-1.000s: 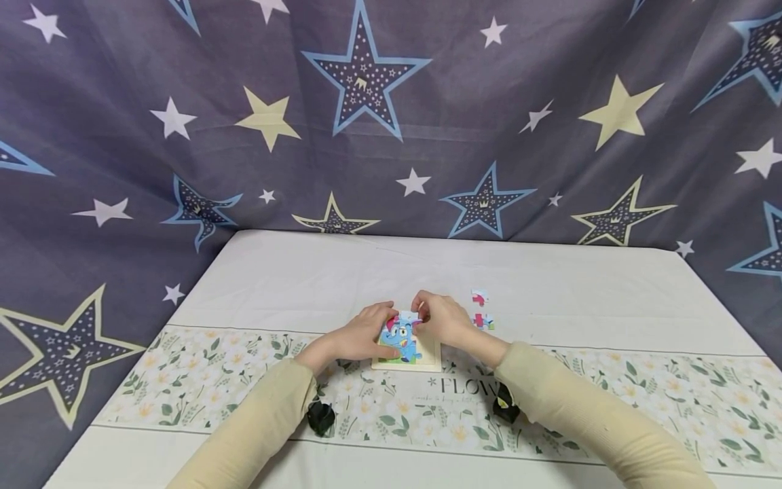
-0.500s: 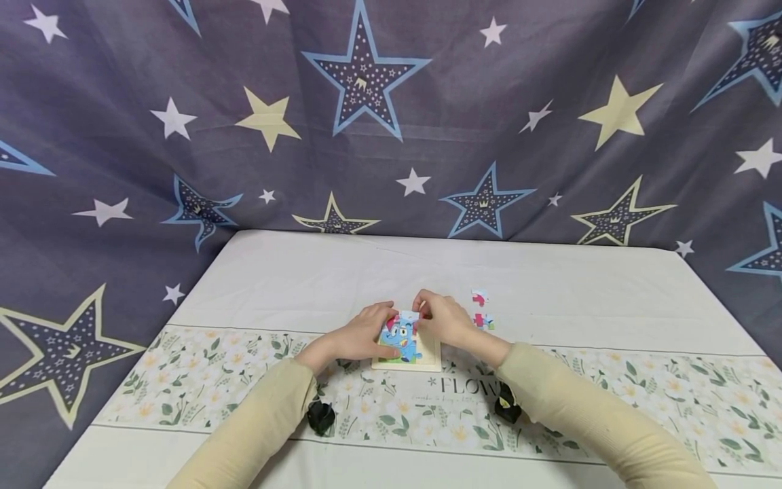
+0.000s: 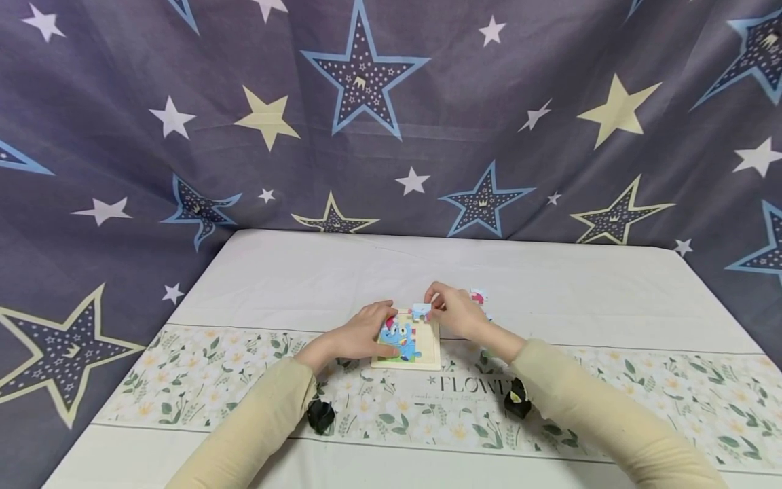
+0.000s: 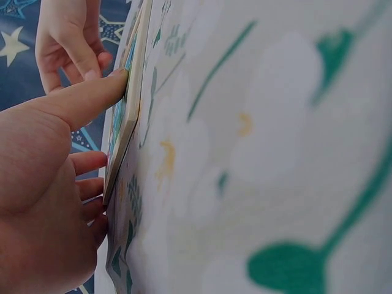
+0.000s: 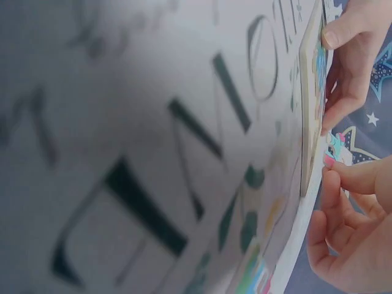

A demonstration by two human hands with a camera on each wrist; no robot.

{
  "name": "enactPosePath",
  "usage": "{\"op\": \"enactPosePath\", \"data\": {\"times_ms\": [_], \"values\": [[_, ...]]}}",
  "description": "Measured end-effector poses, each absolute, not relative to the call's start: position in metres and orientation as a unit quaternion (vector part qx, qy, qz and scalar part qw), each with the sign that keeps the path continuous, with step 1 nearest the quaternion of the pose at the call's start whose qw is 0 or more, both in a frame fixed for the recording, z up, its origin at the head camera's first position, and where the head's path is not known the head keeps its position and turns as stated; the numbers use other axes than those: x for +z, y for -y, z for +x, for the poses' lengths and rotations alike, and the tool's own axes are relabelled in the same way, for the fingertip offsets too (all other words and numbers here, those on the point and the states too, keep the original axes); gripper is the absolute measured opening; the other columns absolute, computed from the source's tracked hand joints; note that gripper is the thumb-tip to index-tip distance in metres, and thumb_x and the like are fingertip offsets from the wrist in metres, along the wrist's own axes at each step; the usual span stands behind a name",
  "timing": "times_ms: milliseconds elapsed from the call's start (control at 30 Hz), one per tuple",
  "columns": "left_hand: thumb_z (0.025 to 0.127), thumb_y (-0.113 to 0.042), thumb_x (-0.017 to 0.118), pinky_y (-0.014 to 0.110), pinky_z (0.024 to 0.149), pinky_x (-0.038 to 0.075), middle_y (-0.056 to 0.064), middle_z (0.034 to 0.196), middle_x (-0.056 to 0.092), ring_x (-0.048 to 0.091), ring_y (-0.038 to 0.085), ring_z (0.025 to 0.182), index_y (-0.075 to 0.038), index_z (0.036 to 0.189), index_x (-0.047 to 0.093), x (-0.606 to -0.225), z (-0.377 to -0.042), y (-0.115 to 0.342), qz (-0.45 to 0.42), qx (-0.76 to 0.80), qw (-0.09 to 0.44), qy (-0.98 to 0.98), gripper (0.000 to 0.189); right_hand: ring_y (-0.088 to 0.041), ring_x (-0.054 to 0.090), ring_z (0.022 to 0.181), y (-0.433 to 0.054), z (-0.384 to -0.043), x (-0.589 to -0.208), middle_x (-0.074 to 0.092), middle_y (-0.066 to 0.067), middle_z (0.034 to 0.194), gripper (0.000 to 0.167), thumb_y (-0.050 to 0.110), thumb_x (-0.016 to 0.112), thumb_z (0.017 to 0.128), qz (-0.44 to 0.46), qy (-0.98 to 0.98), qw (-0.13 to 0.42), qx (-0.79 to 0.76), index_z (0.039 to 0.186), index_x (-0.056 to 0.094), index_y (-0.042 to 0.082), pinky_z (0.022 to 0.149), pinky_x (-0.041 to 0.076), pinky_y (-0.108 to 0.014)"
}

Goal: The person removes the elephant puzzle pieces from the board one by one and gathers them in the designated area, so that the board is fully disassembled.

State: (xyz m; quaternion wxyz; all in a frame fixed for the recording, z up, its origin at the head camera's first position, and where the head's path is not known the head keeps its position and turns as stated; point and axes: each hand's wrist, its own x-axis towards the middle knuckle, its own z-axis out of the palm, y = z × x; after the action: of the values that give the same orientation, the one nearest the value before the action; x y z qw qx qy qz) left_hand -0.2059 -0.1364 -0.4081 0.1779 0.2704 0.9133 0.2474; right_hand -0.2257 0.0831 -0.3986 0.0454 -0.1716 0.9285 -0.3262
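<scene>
A wooden puzzle board (image 3: 430, 343) lies on the table, partly filled with joined pieces showing a blue cartoon animal (image 3: 398, 337). Bare wood shows along its top and right side. My left hand (image 3: 360, 333) holds the board by its left side; in the left wrist view the thumb (image 4: 101, 92) lies over the face and the other fingers are at the edge. My right hand (image 3: 461, 314) pinches a light-blue and white puzzle piece (image 3: 421, 311) between thumb and forefinger, over the board's top edge. The same piece (image 5: 335, 147) shows pink at the fingertips in the right wrist view.
Behind the right hand lies a loose puzzle piece (image 3: 478, 296); another (image 3: 488, 316) is mostly hidden by that hand. A flower-print band (image 3: 244, 394) crosses the white tablecloth (image 3: 574, 292). A star-patterned curtain (image 3: 391, 156) hangs beyond the far edge.
The right hand has drawn a piece away from the puzzle's top, up and to the right, and bare wood now shows there. The left hand keeps its hold on the board.
</scene>
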Motion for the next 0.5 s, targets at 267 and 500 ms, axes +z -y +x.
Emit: {"op": "enactPosePath", "data": {"times_ms": [267,500], "values": [[0.081,-0.04,0.064,0.046,0.111,0.014,0.012,0.151,0.014,0.011,0.029,0.138,-0.006,0.139,0.029,-0.407,-0.205,0.136,0.268,0.247,0.178,-0.914,0.076,-0.014,0.061,0.07,-0.098,-0.227,-0.395,0.067,-0.005,0.086,0.012,0.008,0.062,0.084,-0.179,-0.923,0.03,-0.338,0.095,0.058,0.012,0.056,0.045,-0.027],[0.081,-0.039,0.064,0.047,0.111,0.014,0.012,0.151,0.014,0.011,0.029,0.138,-0.005,0.14,0.027,-0.407,-0.204,0.136,0.266,0.254,0.178,-0.913,0.077,-0.013,0.06,0.069,-0.109,-0.23,-0.394,0.067,-0.004,0.082,0.012,0.009,0.065,0.082,-0.166,-0.926,0.02,-0.34,0.093,0.06,0.012,0.061,0.046,-0.028]]}}
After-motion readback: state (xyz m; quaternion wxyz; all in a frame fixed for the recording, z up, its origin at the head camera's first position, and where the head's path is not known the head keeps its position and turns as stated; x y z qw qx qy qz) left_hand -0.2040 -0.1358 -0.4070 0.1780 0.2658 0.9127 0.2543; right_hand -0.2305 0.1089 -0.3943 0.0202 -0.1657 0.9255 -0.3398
